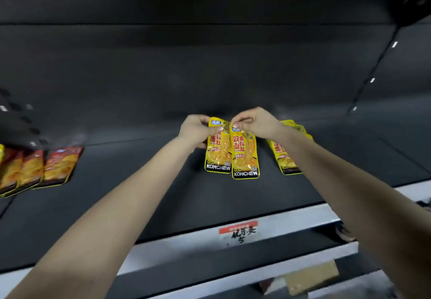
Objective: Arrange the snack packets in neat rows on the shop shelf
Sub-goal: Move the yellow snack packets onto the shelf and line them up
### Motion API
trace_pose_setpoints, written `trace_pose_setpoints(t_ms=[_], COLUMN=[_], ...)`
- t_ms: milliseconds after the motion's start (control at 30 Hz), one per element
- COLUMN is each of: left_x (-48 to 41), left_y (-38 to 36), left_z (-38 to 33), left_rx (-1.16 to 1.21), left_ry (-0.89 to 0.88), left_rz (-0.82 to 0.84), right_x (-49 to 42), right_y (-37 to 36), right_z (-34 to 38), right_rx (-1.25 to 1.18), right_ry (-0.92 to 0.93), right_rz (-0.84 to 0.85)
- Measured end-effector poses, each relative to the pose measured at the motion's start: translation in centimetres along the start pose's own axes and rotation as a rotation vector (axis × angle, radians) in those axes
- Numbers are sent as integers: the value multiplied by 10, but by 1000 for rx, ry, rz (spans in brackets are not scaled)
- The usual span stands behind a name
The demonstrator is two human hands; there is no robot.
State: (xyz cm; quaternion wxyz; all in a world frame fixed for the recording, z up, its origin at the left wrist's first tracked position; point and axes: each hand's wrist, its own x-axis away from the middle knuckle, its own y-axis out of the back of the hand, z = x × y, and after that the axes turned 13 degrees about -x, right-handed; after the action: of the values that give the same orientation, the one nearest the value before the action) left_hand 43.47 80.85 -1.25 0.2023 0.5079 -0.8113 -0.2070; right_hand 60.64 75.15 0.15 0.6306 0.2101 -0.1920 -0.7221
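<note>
Now both hands (197,130) pinch pkts (245,154).

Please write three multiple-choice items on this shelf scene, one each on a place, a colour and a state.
1. Where do the red packets lie on the shelf?
A. far left
B. far right
C. centre

2. What colour are the two packets held up in the hands?
A. blue
B. yellow
C. white

3. How does the right hand hold the front yellow packet?
A. flat palm on top
B. pinched at its top edge
C. not touching

Answers: 1 A, they overlap at the left edge; 2 B, both KONCHEW packets, including the rear yellow packet in the left hand, are yellow; 3 B, fingertips close on its top.
</note>
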Motion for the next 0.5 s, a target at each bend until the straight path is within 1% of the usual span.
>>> trace_pose_setpoints(t_ms=[100, 200, 267, 333, 367, 433, 500], left_x=[-9, -17, -23, -28, -31, -31, -27], left_y=[-23, -38, -45, -47, -47, -45, -44], left_z=[1, 3, 5, 8, 10, 15, 20], left_rx=[55, 47, 58, 45, 3, -169, -344], left_ry=[25, 32, 42, 52, 46, 3, -61], left_rz=[16, -9, -6, -18, -38, -96, -152], right_x=[2, -1, -8, -15, -17, -21, -21], right_y=[11, 13, 12, 10, 9, 4, -1], right_z=[-17, -28, -37, -42, -44, -49, -53], right_rx=[91, 215, 332, 491, 582, 720, 737], right_ry=[3, 21, 66, 60, 49, 56, 60], right_rz=[-79, -120, -124, -123, -118, -103, -85])
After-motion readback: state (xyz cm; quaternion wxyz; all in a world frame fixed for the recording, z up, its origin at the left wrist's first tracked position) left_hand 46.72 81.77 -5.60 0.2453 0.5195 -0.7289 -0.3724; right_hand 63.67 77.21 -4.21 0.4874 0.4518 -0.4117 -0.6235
